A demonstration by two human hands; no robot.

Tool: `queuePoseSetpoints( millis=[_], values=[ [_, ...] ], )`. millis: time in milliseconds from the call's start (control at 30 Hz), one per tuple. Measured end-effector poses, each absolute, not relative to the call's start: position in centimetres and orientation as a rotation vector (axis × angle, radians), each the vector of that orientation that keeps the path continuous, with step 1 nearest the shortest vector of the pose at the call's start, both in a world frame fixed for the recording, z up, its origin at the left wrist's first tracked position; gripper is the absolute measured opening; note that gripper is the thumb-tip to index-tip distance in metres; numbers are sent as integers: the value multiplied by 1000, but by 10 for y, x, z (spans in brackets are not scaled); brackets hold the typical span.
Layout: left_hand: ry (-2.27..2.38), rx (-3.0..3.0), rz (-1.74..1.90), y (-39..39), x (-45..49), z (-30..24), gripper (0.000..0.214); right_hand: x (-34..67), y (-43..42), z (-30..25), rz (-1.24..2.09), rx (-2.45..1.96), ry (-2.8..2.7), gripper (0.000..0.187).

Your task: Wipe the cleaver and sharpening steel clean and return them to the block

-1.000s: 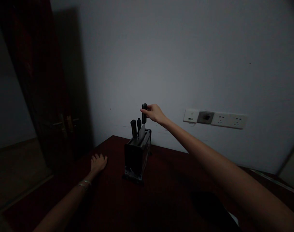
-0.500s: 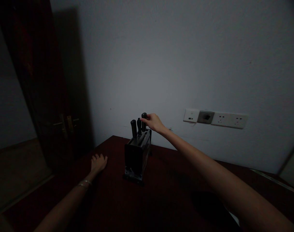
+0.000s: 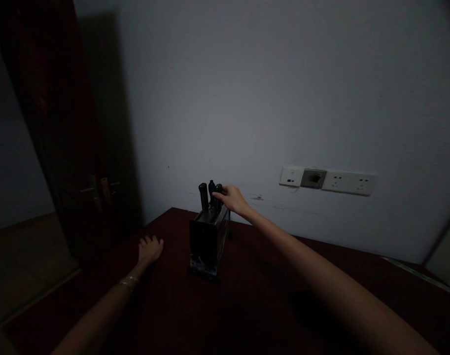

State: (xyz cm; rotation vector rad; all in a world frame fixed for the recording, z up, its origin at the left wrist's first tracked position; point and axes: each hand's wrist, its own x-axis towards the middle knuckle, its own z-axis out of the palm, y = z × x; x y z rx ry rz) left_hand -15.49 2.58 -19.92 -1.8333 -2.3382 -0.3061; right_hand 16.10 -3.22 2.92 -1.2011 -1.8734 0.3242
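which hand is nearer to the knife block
Right. The right hand holds a black handle above the knife block; the left hand lies on the table, left of the block, apart from it.

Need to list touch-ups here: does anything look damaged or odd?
A dark scuff marks the pale wall, just to the right of the right hand in this view. The knife block has whitish patches low on its dark front, odd there, though I can't tell smears from reflections.

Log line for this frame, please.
right hand: grips rightmost black handle at knife block | left hand: rests on table | two other handles: standing in block
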Motion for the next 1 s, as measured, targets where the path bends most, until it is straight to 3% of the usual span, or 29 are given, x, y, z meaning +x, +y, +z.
queuePoseSetpoints(
  millis=[767,1000],
  values=[
    [-2341,-1804,-224,26,-154,-199,55,169,-42,38,-63,-1310,-2067,32],
    [-2328,-1804,-234,24,-154,-198,54,173,-43,42,-178,-1373,-2050,54]
  ],
)
